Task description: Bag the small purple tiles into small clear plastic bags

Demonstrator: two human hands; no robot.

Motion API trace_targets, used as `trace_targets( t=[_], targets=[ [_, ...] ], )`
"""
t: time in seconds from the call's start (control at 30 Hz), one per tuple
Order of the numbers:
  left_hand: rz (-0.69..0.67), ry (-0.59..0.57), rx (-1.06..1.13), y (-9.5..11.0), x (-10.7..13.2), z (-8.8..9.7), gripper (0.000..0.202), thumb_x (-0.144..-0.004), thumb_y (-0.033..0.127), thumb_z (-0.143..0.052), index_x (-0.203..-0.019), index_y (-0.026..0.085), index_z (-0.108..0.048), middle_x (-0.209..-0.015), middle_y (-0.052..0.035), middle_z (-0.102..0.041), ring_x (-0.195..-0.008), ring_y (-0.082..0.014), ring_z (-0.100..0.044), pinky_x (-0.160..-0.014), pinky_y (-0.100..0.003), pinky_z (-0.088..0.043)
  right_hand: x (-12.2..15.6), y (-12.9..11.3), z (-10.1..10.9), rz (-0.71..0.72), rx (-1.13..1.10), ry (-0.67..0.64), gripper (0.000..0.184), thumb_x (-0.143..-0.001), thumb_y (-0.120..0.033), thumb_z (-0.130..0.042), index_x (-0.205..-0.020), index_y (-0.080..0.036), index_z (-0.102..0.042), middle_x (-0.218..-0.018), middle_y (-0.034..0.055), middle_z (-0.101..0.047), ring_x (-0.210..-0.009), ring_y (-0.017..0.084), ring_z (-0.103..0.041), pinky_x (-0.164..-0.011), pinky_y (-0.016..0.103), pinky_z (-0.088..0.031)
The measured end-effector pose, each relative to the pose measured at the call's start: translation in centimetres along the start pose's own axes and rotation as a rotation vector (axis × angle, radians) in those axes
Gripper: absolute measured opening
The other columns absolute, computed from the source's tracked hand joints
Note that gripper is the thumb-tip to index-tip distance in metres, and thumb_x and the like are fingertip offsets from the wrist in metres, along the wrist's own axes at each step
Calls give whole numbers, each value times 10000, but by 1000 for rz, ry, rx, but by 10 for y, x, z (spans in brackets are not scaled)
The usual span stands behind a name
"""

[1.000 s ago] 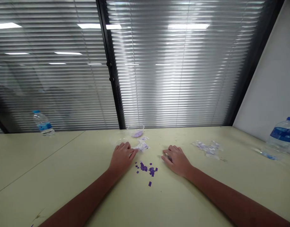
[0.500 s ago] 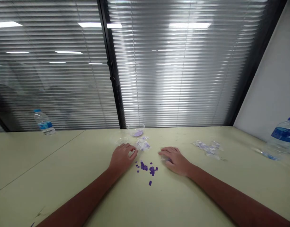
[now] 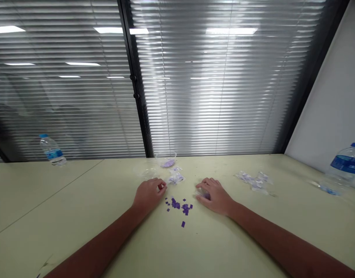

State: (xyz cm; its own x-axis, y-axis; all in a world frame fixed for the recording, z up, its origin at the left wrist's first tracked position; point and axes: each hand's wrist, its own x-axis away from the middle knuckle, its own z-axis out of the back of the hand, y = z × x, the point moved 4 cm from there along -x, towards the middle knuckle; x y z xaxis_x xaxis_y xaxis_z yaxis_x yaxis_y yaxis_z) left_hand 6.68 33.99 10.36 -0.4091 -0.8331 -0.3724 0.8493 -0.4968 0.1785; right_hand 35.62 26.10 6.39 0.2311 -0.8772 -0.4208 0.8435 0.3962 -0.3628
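The left hand [image 3: 148, 194] rests on the worktop [image 3: 194, 247] with its fingers [image 3: 162, 187] curled together, thumb against forefinger; anything pinched is too small to see. The right hand [image 3: 215, 195] lies with its fingers bent over a small clear packet [image 3: 201, 194]; whether they clamp it I cannot tell. Loose purple pieces [image 3: 179, 206] lie scattered between both sets of fingers. Just beyond the left fingers are more packets [image 3: 176, 178] and a clear cup [image 3: 166, 159].

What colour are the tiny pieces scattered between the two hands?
The tiny pieces are purple, seen best in the head view.
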Motion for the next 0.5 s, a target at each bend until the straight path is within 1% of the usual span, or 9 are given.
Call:
trace_targets(
  t=[0.07, 0.13, 0.2, 0.27, 0.33, 0.37, 0.43, 0.5],
  targets=[
    [13, -28, 29, 1, 1, -2, 254, -1004, 375, -586, -993, 259, -811, -936, -37, -804, -845, -245, -717, -735, -348, -481, 0, -1, 1, 18, -3, -6, 337, -1040, -475, -624, -1291, -275, -727, -1239, 96, -693, -1160, 277, -635, -1066, 490, -471],
    [-1, -23, 49, 3, 2, -3, 282, -1021, 403, -568, -1025, 266, -815, -944, -38, -806, -856, -247, -713, -737, -350, -481, 0, -1, 2, 27, -10, -22, 320, -1056, -427, -584, -1299, -273, -726, -1251, 96, -693, -1177, 273, -630, -1075, 487, -463],
    [-25, 1, 66, 4, 2, -3, 281, -1028, 398, -562, -1025, 265, -810, -945, -40, -804, -879, -249, -709, -758, -356, -491, 0, -1, 1, 30, -16, -48, 325, -1042, -335, -556, -1314, -270, -722, -1260, 94, -692, -1189, 270, -626, -1068, 477, -461],
    [-85, 28, 98, 7, 3, -2, 266, -1034, 373, -559, -991, 258, -795, -965, -43, -801, -925, -248, -705, -797, -358, -504, 0, -1, 1, 35, -17, -72, 384, -992, -235, -541, -1331, -268, -718, -1263, 89, -689, -1192, 265, -622, -1060, 463, -460],
    [-212, 31, 143, 14, 5, 1, 254, -1042, 355, -558, -980, 251, -782, -996, -49, -792, -968, -243, -696, -838, -357, -510, -1, 0, 0, 38, -13, -83, 452, -937, -179, -541, -1344, -268, -717, -1263, 84, -684, -1191, 262, -616, -1063, 458, -452],
    [-295, 12, 169, 19, 7, 3, 249, -1048, 359, -565, -990, 250, -781, -1009, -54, -786, -979, -240, -690, -852, -356, -510, -1, 0, 0, 37, -10, -83, 473, -918, -169, -547, -1348, -269, -718, -1265, 83, -681, -1191, 263, -613, -1068, 460, -446],
    [-455, -61, 228, 31, 14, 5, 225, -1044, 387, -607, -1037, 253, -788, -1016, -61, -772, -978, -234, -680, -858, -350, -509, -1, 1, -1, 31, -3, -80, 492, -899, -167, -561, -1354, -266, -718, -1266, 85, -675, -1190, 267, -606, -1075, 468, -436],
    [-562, -145, 292, 42, 21, 7, 207, -1007, 414, -683, -1090, 259, -792, -1016, -60, -754, -968, -230, -673, -844, -342, -509, -1, 1, -1, 30, -6, -85, 497, -901, -167, -558, -1363, -261, -715, -1264, 88, -671, -1188, 270, -600, -1071, 472, -433]
  ],
)
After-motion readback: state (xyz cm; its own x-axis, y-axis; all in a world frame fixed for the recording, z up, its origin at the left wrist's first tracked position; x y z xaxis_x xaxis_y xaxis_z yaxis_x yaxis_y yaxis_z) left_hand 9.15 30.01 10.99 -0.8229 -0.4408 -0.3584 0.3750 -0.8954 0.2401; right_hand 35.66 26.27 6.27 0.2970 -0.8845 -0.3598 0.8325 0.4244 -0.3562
